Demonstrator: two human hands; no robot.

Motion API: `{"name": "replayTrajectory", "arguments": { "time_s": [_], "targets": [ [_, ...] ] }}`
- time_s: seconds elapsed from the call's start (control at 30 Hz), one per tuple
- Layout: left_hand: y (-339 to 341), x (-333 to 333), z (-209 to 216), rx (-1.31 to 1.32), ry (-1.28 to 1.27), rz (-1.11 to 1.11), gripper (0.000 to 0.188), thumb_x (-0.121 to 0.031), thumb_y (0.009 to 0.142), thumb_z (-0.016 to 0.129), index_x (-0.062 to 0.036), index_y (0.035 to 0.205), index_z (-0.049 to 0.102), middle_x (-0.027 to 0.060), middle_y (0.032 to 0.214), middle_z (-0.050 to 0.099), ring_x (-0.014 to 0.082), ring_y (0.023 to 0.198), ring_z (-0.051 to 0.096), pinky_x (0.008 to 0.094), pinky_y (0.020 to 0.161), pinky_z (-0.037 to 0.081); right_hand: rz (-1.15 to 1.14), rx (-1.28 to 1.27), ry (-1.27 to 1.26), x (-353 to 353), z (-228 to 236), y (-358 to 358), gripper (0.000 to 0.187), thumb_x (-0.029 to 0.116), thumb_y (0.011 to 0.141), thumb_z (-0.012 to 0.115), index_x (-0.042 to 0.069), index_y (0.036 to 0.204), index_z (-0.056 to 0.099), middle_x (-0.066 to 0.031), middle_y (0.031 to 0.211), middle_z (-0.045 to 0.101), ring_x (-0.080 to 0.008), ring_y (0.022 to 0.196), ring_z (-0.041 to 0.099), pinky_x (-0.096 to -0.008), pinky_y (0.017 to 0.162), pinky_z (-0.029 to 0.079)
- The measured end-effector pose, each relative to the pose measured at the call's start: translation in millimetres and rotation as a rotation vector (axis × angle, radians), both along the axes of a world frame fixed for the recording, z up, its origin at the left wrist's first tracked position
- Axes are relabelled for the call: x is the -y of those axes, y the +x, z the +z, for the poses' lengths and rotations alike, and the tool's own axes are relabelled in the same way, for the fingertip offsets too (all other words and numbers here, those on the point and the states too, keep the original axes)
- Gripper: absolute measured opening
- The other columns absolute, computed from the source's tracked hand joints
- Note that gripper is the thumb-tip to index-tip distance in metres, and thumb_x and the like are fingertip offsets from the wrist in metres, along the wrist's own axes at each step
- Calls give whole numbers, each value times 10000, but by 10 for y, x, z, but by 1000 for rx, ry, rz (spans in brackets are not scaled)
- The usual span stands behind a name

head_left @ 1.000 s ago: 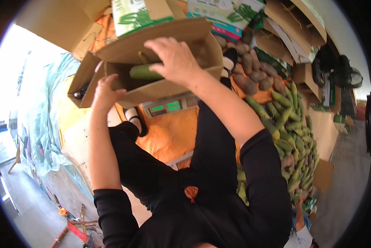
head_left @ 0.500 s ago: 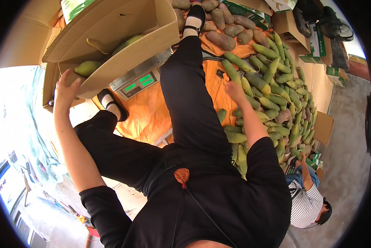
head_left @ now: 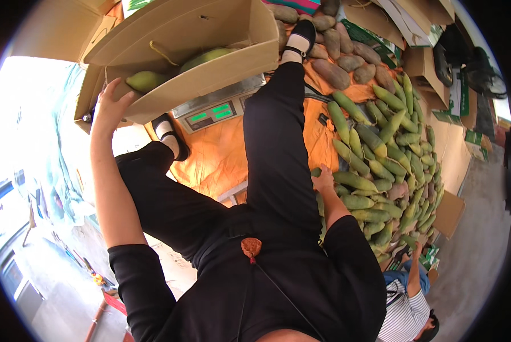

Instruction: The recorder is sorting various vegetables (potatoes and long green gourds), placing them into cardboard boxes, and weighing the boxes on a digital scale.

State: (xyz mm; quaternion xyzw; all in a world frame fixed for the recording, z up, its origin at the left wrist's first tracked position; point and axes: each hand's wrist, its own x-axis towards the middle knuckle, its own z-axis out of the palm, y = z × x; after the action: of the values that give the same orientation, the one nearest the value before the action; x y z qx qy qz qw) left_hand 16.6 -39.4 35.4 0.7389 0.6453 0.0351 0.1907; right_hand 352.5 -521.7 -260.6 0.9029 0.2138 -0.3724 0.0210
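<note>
A tall cardboard box (head_left: 204, 74) stands on a digital scale (head_left: 212, 112) at the upper left, with a couple of green radishes (head_left: 144, 81) in it. My left hand (head_left: 112, 108) is at the box's near left corner, its thumb and fingers apart against the cardboard. At the left edge of a big heap of green radishes (head_left: 389, 165), beside my knee, my right hand (head_left: 324, 181) has its fingers closed around one radish (head_left: 316, 171). Only a small part of that radish shows past the fingers.
Reddish-brown tubers (head_left: 330, 74) lie beyond my outstretched foot on an orange sheet (head_left: 212, 171). Open cartons (head_left: 423, 74) and a black fan (head_left: 483, 74) stand at the upper right. A person in a striped top (head_left: 403, 319) works at the lower right.
My right hand has moved down and toward my knee, from over the heap to the radish at its edge. My left hand stays at the box corner. The whole view has shifted slightly.
</note>
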Motion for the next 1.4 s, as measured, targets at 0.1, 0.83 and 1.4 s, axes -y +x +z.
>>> {"name": "replayTrajectory", "arguments": {
  "time_s": [0.1,0.83,1.4],
  "targets": [
    [289,-67,-174,109,-26,-75,592,-280,777,677,-115,1312,486,221,1325,437,320,1214,458,389,992,395,-252,-114,127,579,-667,409,654,251,680,744,76,1254,485,-181,1269,476,-355,1172,462,-406,961,421],
    [29,-10,-72,82,-1,-9,673,-195,684,760,-97,1295,494,231,1325,431,343,1213,458,382,1006,399,-275,-108,592,-414,725,415,484,62,572,830,20,994,596,-79,896,609,-197,818,584,-325,728,484],
    [128,-4,-37,71,-23,0,721,-152,649,781,-103,1302,477,195,1245,475,327,1148,495,368,978,417,-336,-213,1894,-2610,3556,546,398,-108,767,619,-24,1142,512,-96,1099,539,-179,998,547,-305,892,447]
  ]
}}
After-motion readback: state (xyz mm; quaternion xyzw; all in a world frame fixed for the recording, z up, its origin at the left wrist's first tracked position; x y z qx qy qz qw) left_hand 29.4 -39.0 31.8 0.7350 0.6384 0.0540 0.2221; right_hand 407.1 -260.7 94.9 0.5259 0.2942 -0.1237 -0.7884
